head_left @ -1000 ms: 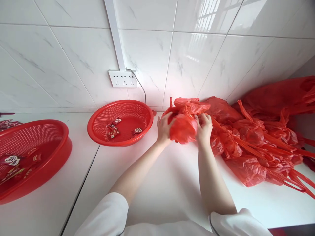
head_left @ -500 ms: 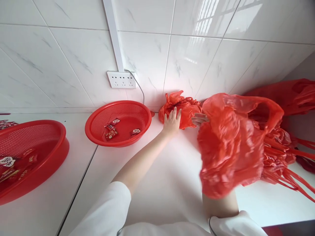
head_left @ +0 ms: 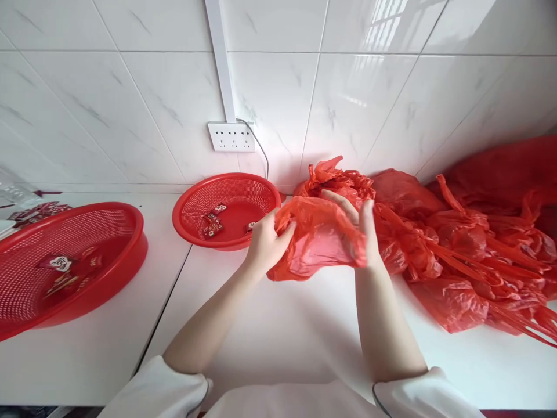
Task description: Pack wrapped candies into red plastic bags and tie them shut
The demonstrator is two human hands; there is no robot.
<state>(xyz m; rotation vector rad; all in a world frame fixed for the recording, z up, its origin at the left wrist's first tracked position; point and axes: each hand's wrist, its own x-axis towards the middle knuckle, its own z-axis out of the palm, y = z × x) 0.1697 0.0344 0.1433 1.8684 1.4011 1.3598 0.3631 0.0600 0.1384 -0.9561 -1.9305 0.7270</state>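
Observation:
A crumpled red plastic bag [head_left: 319,241] is stretched between my two hands above the white table. My left hand [head_left: 267,241] is closed on the bag's left side, its thumb lying over the film. At the bag's right side is my right hand [head_left: 369,241], which holds that edge against the palm. Its thumb points up, and its fingers reach left behind the bag's upper edge, partly hidden. Just beyond the hands, a bunch of red plastic bags [head_left: 333,177] lies against the tiled wall.
A red perforated basket [head_left: 191,232] with a few small wrapped packets stands behind my left hand. Another larger red basket [head_left: 139,235] holds several packets at the left. Many filled red bags [head_left: 461,235] are heaped at the right. A wall socket [head_left: 231,137] has a cable hanging down.
My left hand has moved back from the bunch by the wall and now grips a bag. The large bag over my right forearm is gone from there; my right hand is now at the held bag.

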